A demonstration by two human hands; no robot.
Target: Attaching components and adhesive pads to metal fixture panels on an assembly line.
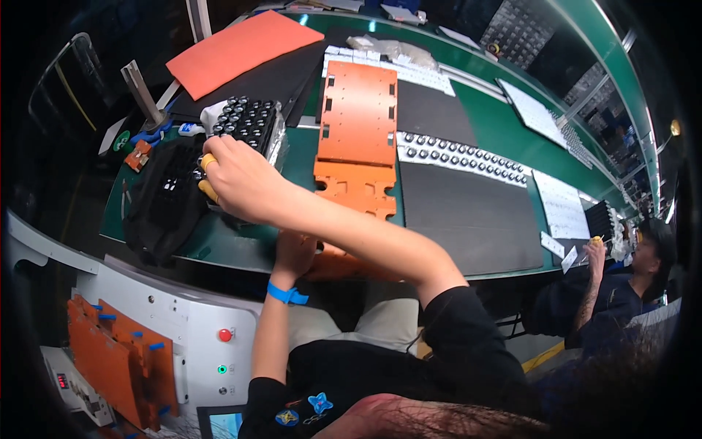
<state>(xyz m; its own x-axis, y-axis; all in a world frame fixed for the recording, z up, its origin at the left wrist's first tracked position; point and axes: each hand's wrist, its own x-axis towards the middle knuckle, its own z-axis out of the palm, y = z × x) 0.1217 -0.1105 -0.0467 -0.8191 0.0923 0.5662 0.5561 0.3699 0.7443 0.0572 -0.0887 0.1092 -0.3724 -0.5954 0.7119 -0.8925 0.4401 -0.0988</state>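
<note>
My right hand (240,179) reaches across to the left, over a tray of black round lens-like parts (250,118) in clear plastic wrap. It wears yellow finger covers, and its fingers are bent at the near part of the tray. Whatever they may hold is hidden. Under my right forearm, my left hand (294,252) is beside the near end of a long orange fixture plate (358,117). A blue band circles that wrist, and the fingers are mostly hidden. The plate has slots along its sides, and its notched lower section (355,189) lies towards me.
A black bag (164,201) lies left of the tray, near a small white bottle (190,129). White strips with round parts (468,159) cross black mats (468,219) to the right. An orange sheet (245,51) lies at the back. Another person (621,285) works at far right.
</note>
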